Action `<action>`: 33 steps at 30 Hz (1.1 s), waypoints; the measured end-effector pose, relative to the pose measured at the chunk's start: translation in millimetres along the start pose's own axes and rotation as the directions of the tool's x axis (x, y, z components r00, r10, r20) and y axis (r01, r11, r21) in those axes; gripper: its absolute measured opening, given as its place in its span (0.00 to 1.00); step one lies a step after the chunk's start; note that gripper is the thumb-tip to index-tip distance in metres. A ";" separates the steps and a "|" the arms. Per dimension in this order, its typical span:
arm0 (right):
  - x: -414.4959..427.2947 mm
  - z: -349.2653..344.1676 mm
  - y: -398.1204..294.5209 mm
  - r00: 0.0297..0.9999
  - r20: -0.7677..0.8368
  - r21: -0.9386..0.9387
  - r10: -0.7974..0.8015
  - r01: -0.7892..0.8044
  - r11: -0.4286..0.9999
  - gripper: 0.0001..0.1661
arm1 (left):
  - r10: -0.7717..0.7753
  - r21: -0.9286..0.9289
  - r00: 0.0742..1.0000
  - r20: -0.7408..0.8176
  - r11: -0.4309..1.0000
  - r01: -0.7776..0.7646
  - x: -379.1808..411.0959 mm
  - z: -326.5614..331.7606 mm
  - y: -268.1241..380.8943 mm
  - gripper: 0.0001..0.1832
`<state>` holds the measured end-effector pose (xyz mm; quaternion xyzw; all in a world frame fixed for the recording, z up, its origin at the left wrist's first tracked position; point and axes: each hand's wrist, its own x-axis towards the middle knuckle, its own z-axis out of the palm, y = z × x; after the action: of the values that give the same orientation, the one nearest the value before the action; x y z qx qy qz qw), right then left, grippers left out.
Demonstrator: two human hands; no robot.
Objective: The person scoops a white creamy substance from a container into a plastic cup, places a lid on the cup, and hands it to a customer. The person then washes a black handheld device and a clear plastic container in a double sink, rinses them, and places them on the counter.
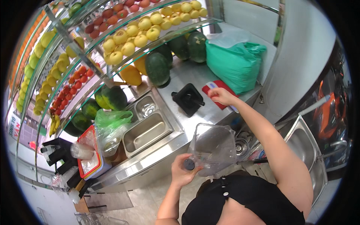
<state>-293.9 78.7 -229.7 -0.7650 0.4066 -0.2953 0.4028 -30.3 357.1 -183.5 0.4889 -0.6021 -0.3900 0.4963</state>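
Observation:
My left hand is closed around a part with a dark grey round end, at the side of a large clear plastic jar. The jar looks like a square blender jar, its wide mouth facing up, held in front of the counter's edge. My right hand reaches over the steel counter with curled fingers, at a red cloth or packet with a pale strip. Whether those fingers grip it is hidden. A black square plastic piece, perhaps a blender base, sits left of that hand.
A full green plastic bag and watermelons stand behind. Steel pans are set into the counter at left, beside a red-rimmed basket. Glass shelves hold yellow fruit. A steel sink is at right.

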 end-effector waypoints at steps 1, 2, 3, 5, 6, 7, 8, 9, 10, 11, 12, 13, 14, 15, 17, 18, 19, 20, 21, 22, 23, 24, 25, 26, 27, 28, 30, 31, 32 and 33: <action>34.5 13.1 -4.7 0.994 0.084 -0.126 0.064 -0.053 0.991 0.19 | 0.007 0.033 0.997 -0.078 0.999 -0.004 -5.5 -11.6 -5.0 0.31; 61.9 22.9 1.4 0.998 -0.030 -0.088 0.054 -0.056 0.995 0.24 | 0.018 0.061 0.987 -0.157 0.998 -0.009 -10.1 -21.8 -8.0 0.30; 85.1 27.2 10.8 0.988 -0.147 -0.060 0.050 -0.059 0.996 0.29 | 0.008 0.043 0.978 -0.208 0.999 0.001 -12.8 -29.6 -9.9 0.30; 122.1 34.2 15.8 0.947 -0.166 0.189 0.275 -0.244 0.951 0.41 | -0.029 0.019 0.939 -0.343 0.999 0.038 -24.9 -45.3 -9.2 0.29; 128.9 38.6 20.8 0.956 -0.031 0.208 0.292 -0.279 0.937 0.38 | -0.032 0.011 0.921 -0.389 0.999 0.040 -26.4 -50.3 -6.3 0.29; 134.0 46.7 27.7 0.949 0.105 0.237 0.298 -0.315 0.919 0.36 | -0.050 0.000 0.905 -0.422 0.998 0.055 -29.4 -56.7 -6.0 0.29; 137.0 51.6 35.8 0.925 0.236 0.257 0.299 -0.356 0.898 0.34 | -0.067 -0.014 0.890 -0.451 0.998 0.068 -32.0 -60.2 -7.1 0.30; 139.6 61.0 43.4 0.938 0.174 0.274 0.301 -0.340 0.900 0.28 | -0.083 -0.020 0.876 -0.475 0.996 0.084 -34.8 -65.7 -6.6 0.30; 139.2 64.7 52.5 0.959 0.114 0.277 0.261 -0.283 0.918 0.27 | -0.088 0.000 0.867 -0.490 0.995 0.101 -35.6 -69.0 -7.0 0.30; 136.7 72.1 49.4 0.973 0.057 0.278 0.222 -0.229 0.933 0.25 | -0.088 0.038 0.851 -0.518 0.991 0.126 -35.4 -70.5 -3.4 0.31; 136.4 75.3 46.5 0.987 0.025 0.328 0.157 -0.157 0.932 0.25 | -0.088 0.075 0.836 -0.542 0.985 0.152 -31.5 -70.8 0.6 0.32; 136.9 72.1 43.9 0.995 -0.014 0.375 0.098 -0.086 0.923 0.25 | -0.087 0.109 0.823 -0.561 0.978 0.178 -26.5 -70.2 4.2 0.34; 136.6 65.2 29.2 0.997 -0.026 0.418 0.077 -0.059 0.907 0.23 | -0.070 0.088 0.821 -0.566 0.986 0.144 -23.8 -70.0 -1.1 0.32; 138.8 55.1 7.7 0.998 -0.060 0.479 0.007 0.022 0.878 0.23 | -0.083 0.043 0.809 -0.582 0.990 0.132 -17.5 -65.1 3.3 0.31; 149.0 12.7 -27.1 0.994 -0.088 0.398 0.064 -0.024 0.917 0.22 | -0.094 -0.049 0.804 -0.587 0.996 0.081 3.4 -51.9 12.9 0.30; 137.9 2.1 -90.2 0.999 -0.033 0.457 -0.004 0.018 0.889 0.23 | -0.059 -0.035 0.807 -0.588 0.998 0.048 10.5 -48.4 20.1 0.29; 144.9 -16.9 -107.8 1.000 0.021 0.527 -0.017 0.004 0.850 0.22 | -0.042 -0.004 0.815 -0.577 0.999 0.048 18.8 -44.4 24.4 0.29; 145.6 -28.2 -136.8 0.998 0.047 0.589 -0.042 0.006 0.808 0.22 | -0.025 0.029 0.819 -0.573 0.998 0.051 24.7 -41.2 29.2 0.28; 140.7 -38.3 -170.2 0.996 0.057 0.549 -0.075 0.032 0.835 0.23 | -0.003 0.064 0.823 -0.568 0.997 0.048 32.1 -39.0 33.4 0.28; 139.4 -46.8 -195.2 0.989 0.087 0.511 -0.117 0.057 0.858 0.23 | 0.066 0.098 0.809 -0.584 0.995 -0.010 40.6 -35.3 37.2 0.28; 131.3 -49.3 -222.3 0.982 0.150 0.576 -0.115 0.008 0.818 0.21 | 0.070 0.101 0.797 -0.601 0.995 -0.010 47.1 -31.1 41.2 0.28; 125.0 -51.7 -243.1 0.970 0.182 0.613 -0.162 0.017 0.790 0.19 | 0.079 0.105 0.785 -0.614 0.994 -0.017 55.0 -26.9 46.5 0.28; 130.7 -56.0 -249.2 0.950 0.241 0.621 -0.201 0.008 0.784 0.17 | 0.090 0.102 0.781 -0.618 0.994 -0.035 66.0 -21.4 51.3 0.27; 123.3 -54.5 -261.2 0.942 0.297 0.653 -0.155 -0.081 0.753 0.15 | 0.153 0.155 0.764 -0.627 0.985 -0.070 70.6 -19.6 49.0 0.28; 115.1 -48.9 -269.7 0.929 0.336 0.629 -0.157 -0.097 0.772 0.15 | 0.169 0.165 0.743 -0.647 0.983 -0.080 72.7 -17.1 48.9 0.28; 120.9 -44.5 -261.5 0.927 0.357 0.588 -0.117 -0.126 0.799 0.14 | 0.185 0.163 0.733 -0.654 0.981 -0.103 80.1 -9.7 49.7 0.28; 108.2 -42.0 -258.0 0.905 0.369 0.448 -0.212 0.026 0.894 0.17 | 0.231 0.176 0.714 -0.661 0.973 -0.152 89.9 0.8 52.9 0.27; 117.4 -31.7 -243.9 0.936 0.282 0.268 -0.211 0.135 0.954 0.19 | 0.304 0.256 0.695 -0.652 0.951 -0.176 96.7 7.2 53.2 0.27; 127.3 -23.8 -231.7 0.958 0.262 0.117 -0.115 0.087 0.989 0.21 | 0.371 0.329 0.674 -0.639 0.923 -0.197 103.6 13.3 51.8 0.27; 123.2 -18.4 -231.3 0.954 0.268 0.115 -0.132 0.104 0.988 0.21 | 0.432 0.407 0.645 -0.630 0.891 -0.200 104.9 16.3 48.5 0.27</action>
<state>-158.4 45.6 -7.1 -0.8004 0.2850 -0.2297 0.4747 -59.1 265.0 -117.9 0.5551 -0.4942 0.0175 0.6688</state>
